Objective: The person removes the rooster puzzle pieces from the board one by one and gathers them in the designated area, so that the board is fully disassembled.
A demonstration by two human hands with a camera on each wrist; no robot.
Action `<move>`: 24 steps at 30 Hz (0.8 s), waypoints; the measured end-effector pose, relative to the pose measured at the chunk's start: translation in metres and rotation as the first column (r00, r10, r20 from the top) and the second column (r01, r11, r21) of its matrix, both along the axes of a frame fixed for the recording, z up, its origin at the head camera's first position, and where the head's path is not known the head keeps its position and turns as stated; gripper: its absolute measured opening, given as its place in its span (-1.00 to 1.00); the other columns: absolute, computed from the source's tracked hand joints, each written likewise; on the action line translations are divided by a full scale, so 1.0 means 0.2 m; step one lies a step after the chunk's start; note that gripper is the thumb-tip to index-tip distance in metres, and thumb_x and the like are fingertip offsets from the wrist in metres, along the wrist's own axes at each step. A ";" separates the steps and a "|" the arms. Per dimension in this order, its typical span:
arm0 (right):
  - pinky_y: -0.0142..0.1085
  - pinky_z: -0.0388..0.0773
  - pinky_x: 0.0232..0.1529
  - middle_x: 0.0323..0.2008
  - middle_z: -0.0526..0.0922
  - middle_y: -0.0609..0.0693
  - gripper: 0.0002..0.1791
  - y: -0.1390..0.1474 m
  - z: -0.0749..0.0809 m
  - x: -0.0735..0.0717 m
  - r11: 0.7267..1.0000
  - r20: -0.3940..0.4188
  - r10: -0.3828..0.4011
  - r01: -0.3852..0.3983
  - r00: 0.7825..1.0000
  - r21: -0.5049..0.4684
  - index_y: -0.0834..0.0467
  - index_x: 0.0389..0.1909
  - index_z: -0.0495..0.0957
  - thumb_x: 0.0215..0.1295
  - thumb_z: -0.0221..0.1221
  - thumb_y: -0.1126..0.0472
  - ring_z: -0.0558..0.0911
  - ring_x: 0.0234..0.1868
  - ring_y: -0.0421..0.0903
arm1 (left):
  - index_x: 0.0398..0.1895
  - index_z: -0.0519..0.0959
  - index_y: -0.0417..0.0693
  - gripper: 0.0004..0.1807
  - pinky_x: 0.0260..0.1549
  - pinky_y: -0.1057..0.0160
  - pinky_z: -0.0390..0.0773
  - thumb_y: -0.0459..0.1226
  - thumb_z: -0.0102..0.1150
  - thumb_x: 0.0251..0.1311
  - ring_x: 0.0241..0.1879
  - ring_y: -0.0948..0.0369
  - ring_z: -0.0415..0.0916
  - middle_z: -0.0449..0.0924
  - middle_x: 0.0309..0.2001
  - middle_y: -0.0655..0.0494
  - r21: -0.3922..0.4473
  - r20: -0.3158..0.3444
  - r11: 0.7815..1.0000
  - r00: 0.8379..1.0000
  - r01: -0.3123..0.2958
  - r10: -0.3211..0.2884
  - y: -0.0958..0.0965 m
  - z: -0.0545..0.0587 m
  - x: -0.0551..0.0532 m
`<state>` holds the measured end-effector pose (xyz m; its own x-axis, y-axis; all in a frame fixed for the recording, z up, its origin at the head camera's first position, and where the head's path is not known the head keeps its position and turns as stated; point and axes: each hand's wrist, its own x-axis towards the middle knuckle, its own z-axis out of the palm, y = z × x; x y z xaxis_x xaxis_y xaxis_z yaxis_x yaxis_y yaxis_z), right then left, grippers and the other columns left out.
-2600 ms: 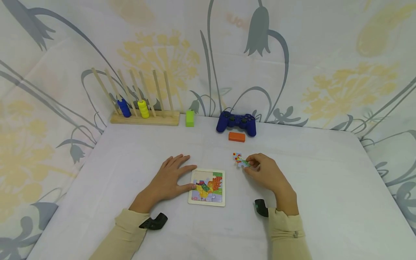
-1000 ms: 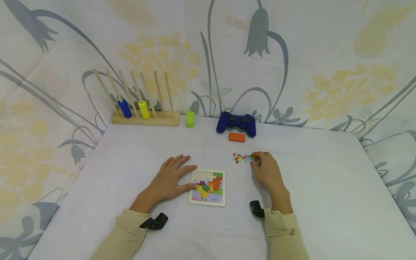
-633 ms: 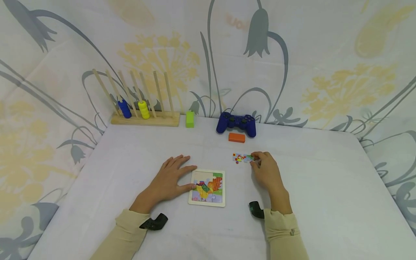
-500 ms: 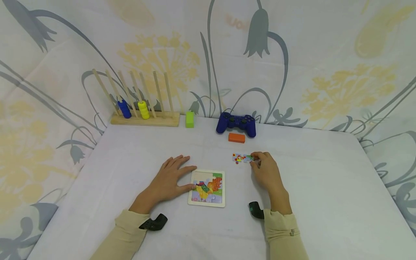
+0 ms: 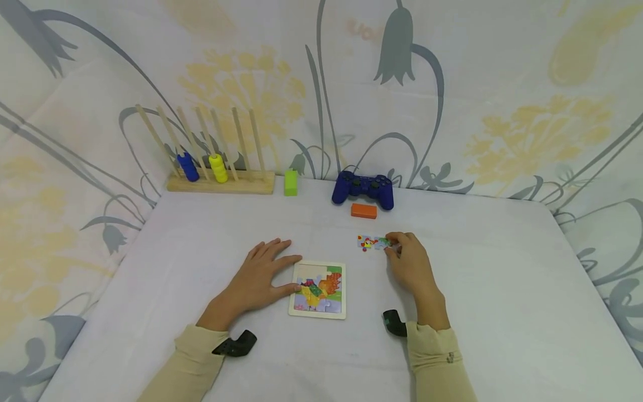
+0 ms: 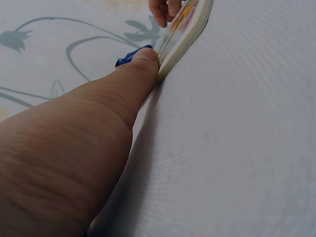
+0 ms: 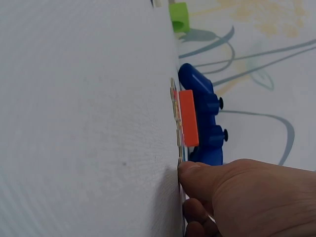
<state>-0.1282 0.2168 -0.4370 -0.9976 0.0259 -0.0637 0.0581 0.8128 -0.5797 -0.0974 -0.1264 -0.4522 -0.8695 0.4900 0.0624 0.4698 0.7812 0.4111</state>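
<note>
In the head view, a square jigsaw puzzle tray (image 5: pixel 317 316) with a pale rim lies flat on the white table, partly filled with colourful pieces. My left hand (image 5: pixel 251 283) lies spread at its left side, with the thumb (image 6: pixel 143 59) touching the rim in the left wrist view. To the tray's upper right, my right hand (image 5: pixel 413 265) pinches the right end of a jigsaw piece (image 5: pixel 380 243) with green and pale blue print, between thumb and fingers. Another jigsaw piece (image 5: pixel 365 242), red and yellow, lies right beside it on the left. The fingertips hide part of the pinched piece.
An orange block (image 5: pixel 364 211) lies just behind the loose pieces, in front of a blue game controller (image 5: pixel 363 188). Farther left stand a green block (image 5: pixel 291 183) and a wooden peg rack (image 5: pixel 221 185) with blue and yellow beads. A patterned cloth backdrop rises behind.
Over the earlier frames my right hand shifted right and turned the pinched piece from a slant to lie in line with the other. Lately it keeps still, as does my left hand.
</note>
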 end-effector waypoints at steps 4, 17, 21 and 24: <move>0.02 0.55 0.08 0.10 0.54 0.22 -0.61 0.00 0.01 0.00 1.000 0.003 -0.007 0.007 1.000 -0.008 0.24 0.27 0.51 0.50 0.10 0.24 0.56 0.03 0.13 | 0.41 0.48 0.20 -0.29 0.58 -0.25 -0.01 0.20 0.27 0.23 0.59 -0.10 0.05 0.23 0.56 -0.04 -0.006 0.003 1.000 1.000 0.001 -0.001 0.00 0.00 -0.01; -0.08 0.57 -0.02 0.00 0.60 0.16 -0.63 -0.08 0.03 0.06 0.998 -0.109 0.030 -0.036 0.994 -0.057 0.21 0.20 0.58 0.44 0.21 0.18 0.59 -0.04 0.07 | 0.41 0.49 0.20 -0.30 0.57 -0.26 0.00 0.20 0.27 0.23 0.59 -0.10 0.06 0.23 0.56 -0.04 -0.001 -0.005 1.000 1.000 0.007 -0.007 0.00 0.00 -0.01; -0.10 0.64 -0.01 -0.07 0.66 0.09 -0.67 -0.14 0.05 0.12 0.986 -0.113 0.136 -0.145 0.984 -0.077 0.20 0.12 0.63 0.40 0.28 0.17 0.64 -0.09 0.01 | 0.40 0.49 0.20 -0.30 0.56 -0.27 0.02 0.20 0.27 0.23 0.58 -0.11 0.07 0.24 0.55 -0.04 0.007 -0.012 1.000 1.000 0.011 -0.011 0.00 -0.01 -0.01; -0.15 0.67 -0.01 -0.12 0.69 0.02 -0.69 -0.21 0.06 0.15 0.964 -0.079 0.246 -0.252 0.966 -0.087 0.18 0.05 0.66 0.36 0.33 0.15 0.64 -0.12 -0.07 | 0.40 0.49 0.20 -0.30 0.56 -0.27 0.02 0.20 0.27 0.23 0.58 -0.10 0.08 0.24 0.55 -0.04 0.010 -0.018 1.000 1.000 0.011 -0.011 0.00 -0.01 0.00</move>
